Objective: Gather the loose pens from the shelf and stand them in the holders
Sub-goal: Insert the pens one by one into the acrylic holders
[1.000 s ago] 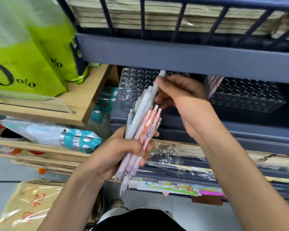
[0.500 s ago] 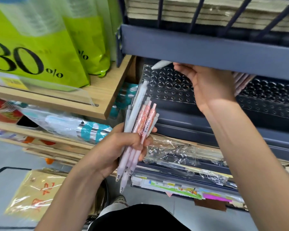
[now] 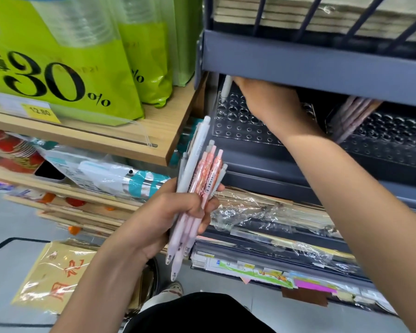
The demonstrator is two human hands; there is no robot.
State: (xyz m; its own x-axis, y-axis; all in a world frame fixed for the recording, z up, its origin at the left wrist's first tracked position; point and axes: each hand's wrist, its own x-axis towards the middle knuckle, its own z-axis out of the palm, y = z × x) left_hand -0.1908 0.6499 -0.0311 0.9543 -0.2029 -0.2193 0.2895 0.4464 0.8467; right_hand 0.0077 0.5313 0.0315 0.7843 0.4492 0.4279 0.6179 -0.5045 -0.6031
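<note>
My left hand (image 3: 168, 219) sits near the middle of my view, closed around a bundle of pens (image 3: 197, 186). The bundle slants from about 7 o'clock up toward 1 o'clock, tips down and clicker ends up. I count two peach patterned pens in it beside pale grey and pinkish ones; the exact number I cannot tell.

My right hand (image 3: 269, 104) is up at 12 o'clock, tucked under the edge of the grey metal shelf (image 3: 322, 66). It pinches one white pen (image 3: 226, 88), nearly upright, its lower end right at the holes of the clear holder (image 3: 235, 126). Whether the tip is inside a hole or only touching the top I cannot tell. My fingers around it are partly hidden by the shelf edge.

At 2 o'clock a second, darker holder (image 3: 389, 138) stands beside the clear one, with a few pinkish pens (image 3: 353, 116) leaning in it.

At 10 o'clock green bags (image 3: 87, 58) printed "30%" stand on a wooden shelf (image 3: 168, 131), with a yellow price tag (image 3: 41, 112) on its front. Plastic-wrapped stationery (image 3: 269, 212) lies on the lower shelves at 4 o'clock.
</note>
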